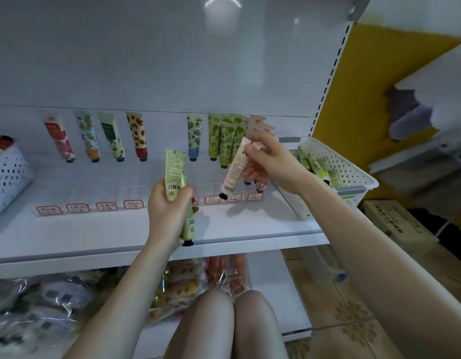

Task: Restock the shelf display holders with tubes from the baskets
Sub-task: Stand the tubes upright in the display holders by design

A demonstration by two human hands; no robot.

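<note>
My left hand (167, 206) grips two pale green tubes (175, 172) over the front of the white shelf (107, 237); one points up, the other hangs cap down. My right hand (269, 159) pinches a pink-white tube (234, 172), tilted cap down, just in front of the pink tubes (258, 125) standing in the rightmost clear holder. More tubes stand upright along the back in a row of holders (136, 136), with green ones (224, 136) left of the pink. A white perforated basket (348, 174) at the right holds several green tubes.
A second white basket (6, 174) sits at the shelf's left end. Red price labels (79, 208) line the holders' front. Wrapped snack packs (193, 278) fill the lower shelf. My knees (234, 322) are below. A cardboard box (395, 224) stands on the floor at right.
</note>
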